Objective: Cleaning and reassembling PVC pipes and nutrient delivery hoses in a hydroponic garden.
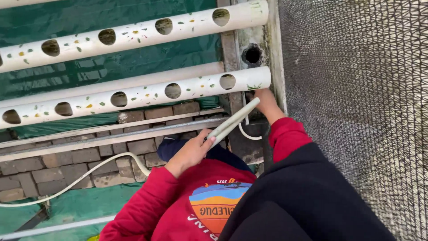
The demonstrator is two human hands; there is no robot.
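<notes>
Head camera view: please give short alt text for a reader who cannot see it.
The left hand grips a pale slim rod angled up towards the end of a white plastic pipe with round holes, while the right hand reaches under that pipe's end beside a grey mesh screen. Red sleeves, brick floor below.

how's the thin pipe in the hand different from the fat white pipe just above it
The thin pipe is slim, plain and tilted, gripped by the left hand. The fat white pipe is much thicker, runs nearly level, and has a row of round holes and leaf specks. Both are pale, straight tubes.
</notes>
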